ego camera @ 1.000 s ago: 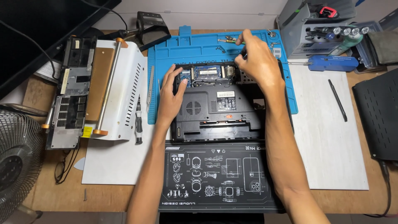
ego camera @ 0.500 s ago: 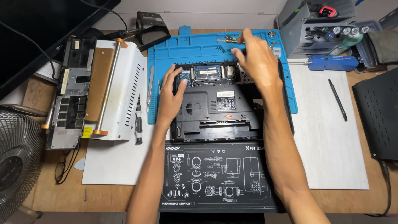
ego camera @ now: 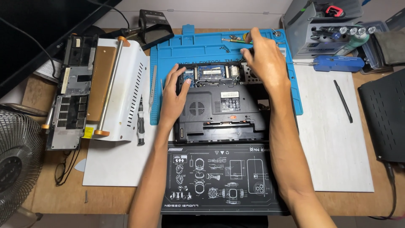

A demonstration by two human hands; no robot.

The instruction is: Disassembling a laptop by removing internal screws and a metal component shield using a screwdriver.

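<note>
A black laptop [ego camera: 219, 112] lies bottom up on a blue work mat [ego camera: 168, 50], its far bay uncovered and showing green circuit boards [ego camera: 209, 72]. My left hand [ego camera: 173, 95] rests flat on the laptop's left edge with its fingers spread, fingertips near the open bay. My right hand [ego camera: 263, 63] hovers over the laptop's far right corner with fingers bunched and pointing down. Whether they pinch something small is hidden. A thin tool with a yellow-green grip [ego camera: 238, 40] lies on the mat just beyond that hand.
A black printed mat [ego camera: 219, 179] lies in front of the laptop. A white metal device [ego camera: 97, 90] stands left, with a small screwdriver [ego camera: 141, 122] and tweezers [ego camera: 152, 82] beside it. A black stylus [ego camera: 342, 100], a blue screwdriver [ego camera: 333, 63] and a grey tool rack [ego camera: 320, 25] are right. A fan [ego camera: 14, 164] sits at front left.
My right hand has drawn back from the mat's far edge down to the laptop's far right corner. My left hand has stayed on the laptop.
</note>
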